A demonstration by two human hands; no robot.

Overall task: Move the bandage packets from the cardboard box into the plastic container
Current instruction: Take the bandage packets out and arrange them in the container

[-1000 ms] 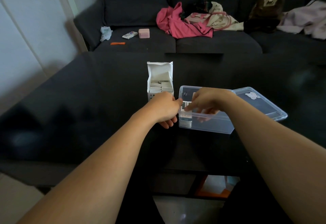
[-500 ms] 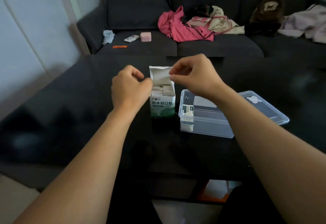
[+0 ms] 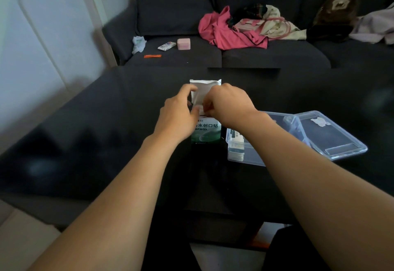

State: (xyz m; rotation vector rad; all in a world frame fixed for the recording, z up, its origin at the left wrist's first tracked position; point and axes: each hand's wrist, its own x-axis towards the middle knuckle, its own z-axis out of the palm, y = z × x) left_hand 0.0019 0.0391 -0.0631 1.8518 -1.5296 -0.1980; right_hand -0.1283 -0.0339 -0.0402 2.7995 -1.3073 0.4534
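A white and green cardboard box (image 3: 206, 132) stands upright on the dark table with its top flap (image 3: 205, 89) open. My left hand (image 3: 178, 114) grips the box's upper left side. My right hand (image 3: 228, 105) is at the box's mouth, fingers pinched on the pale edge of a bandage packet (image 3: 200, 108); the other packets inside the box are hidden by both hands. Just right of the box sits the clear plastic container (image 3: 248, 157), with a few packets (image 3: 236, 136) standing at its left end.
The container's clear lid (image 3: 332, 137) leans against its right side. The black glossy table (image 3: 96, 134) runs to a dark sofa behind, which holds a pink garment (image 3: 230, 31), a pink case (image 3: 183, 43), bags and small items. A pale wall is on the left.
Both hands have come down from above the box onto its top. The left hand now grips its side, and the right fingers have moved into the opening. One second ago both hands were at the container.
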